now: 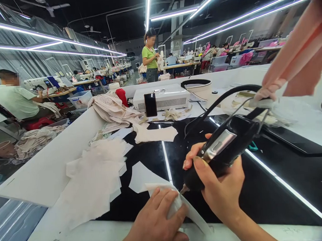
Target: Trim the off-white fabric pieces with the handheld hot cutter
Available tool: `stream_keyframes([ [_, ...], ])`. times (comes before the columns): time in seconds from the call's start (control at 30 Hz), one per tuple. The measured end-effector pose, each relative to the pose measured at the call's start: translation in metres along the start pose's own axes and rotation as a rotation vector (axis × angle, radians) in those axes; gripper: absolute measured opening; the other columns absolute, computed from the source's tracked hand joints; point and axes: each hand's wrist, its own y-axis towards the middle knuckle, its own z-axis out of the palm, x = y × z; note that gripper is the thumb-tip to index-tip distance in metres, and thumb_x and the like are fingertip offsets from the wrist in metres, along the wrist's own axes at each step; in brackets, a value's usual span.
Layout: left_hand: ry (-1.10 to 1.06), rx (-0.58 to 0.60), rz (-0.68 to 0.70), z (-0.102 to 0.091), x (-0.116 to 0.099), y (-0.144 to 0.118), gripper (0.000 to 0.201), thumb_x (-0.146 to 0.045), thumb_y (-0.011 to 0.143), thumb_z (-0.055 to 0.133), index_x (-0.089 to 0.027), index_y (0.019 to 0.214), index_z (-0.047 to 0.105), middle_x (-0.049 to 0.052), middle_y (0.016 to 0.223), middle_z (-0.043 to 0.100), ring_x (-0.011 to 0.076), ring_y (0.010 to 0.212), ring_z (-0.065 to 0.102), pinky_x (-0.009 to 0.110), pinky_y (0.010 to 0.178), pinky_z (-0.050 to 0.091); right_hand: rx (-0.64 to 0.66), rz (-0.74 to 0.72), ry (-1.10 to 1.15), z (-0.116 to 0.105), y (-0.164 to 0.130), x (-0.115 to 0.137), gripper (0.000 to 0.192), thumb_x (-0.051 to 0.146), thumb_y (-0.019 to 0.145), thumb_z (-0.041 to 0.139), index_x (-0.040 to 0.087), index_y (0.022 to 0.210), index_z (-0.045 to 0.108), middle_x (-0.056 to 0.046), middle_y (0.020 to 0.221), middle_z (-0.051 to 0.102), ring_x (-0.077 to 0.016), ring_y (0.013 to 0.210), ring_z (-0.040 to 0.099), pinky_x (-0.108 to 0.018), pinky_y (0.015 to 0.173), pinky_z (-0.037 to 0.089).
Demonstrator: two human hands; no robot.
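My right hand [219, 185] is wrapped round a corded black handheld power tool [223, 146] with a silver lever. Its narrow metal tip [184, 189] points down to the left, at the edge of a thin pale fabric piece [175, 205]. I cannot tell whether the tip touches it. My left hand [160, 216] lies with fingers spread on that fabric, just left of the tip, and covers part of it. Underneath is a white curved sheet [146, 176] on the glossy black work surface [263, 197]. Pink cloth [297, 54] is tied at the tool's upper end.
Stacked pale fabric pieces [96, 176] lie on the left, with draped cloth [109, 105] behind. A white vented box [162, 97] stands at the back, a phone [150, 105] leaning on it. The black cable [224, 98] arches over the table. Two people [149, 57] are nearest beyond.
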Motion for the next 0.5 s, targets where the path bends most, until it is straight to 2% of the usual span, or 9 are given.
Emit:
stream_keyframes([
  [0.2, 0.005, -0.028, 0.003, 0.0019, -0.0031, -0.0009, 0.061, -0.061, 0.099, 0.088, -0.02, 0.14, 0.068, 0.018, 0.136, 0.079, 0.0338, 0.124, 0.08, 0.053, 0.108, 0.069, -0.039, -0.002, -0.042, 0.006, 0.0037, 0.0039, 0.031, 0.015, 0.088, 0.082, 0.029, 0.106, 0.062, 0.007, 0.079, 0.075, -0.0129, 0.055, 0.068, -0.025, 0.053, 0.061],
  [0.33, 0.017, -0.024, -0.006, 0.0003, 0.0004, 0.0, 0.058, -0.063, 0.101, 0.084, -0.022, 0.139, 0.069, 0.015, 0.135, 0.079, 0.0327, 0.124, 0.079, 0.052, 0.109, 0.069, -0.051, 0.018, -0.019, 0.0039, 0.004, 0.0027, 0.032, 0.017, 0.087, 0.084, 0.029, 0.106, 0.062, 0.007, 0.081, 0.075, -0.0136, 0.057, 0.07, -0.026, 0.055, 0.062],
  [0.5, 0.086, -0.072, -0.002, -0.0029, 0.006, 0.0052, 0.046, -0.064, 0.114, 0.064, -0.026, 0.138, 0.072, 0.008, 0.133, 0.081, 0.0247, 0.126, 0.077, 0.041, 0.112, 0.066, -0.079, 0.069, 0.033, 0.0033, 0.0041, 0.0018, 0.04, 0.019, 0.083, 0.087, 0.03, 0.111, 0.06, 0.006, 0.081, 0.075, -0.0142, 0.056, 0.068, -0.025, 0.052, 0.06],
])
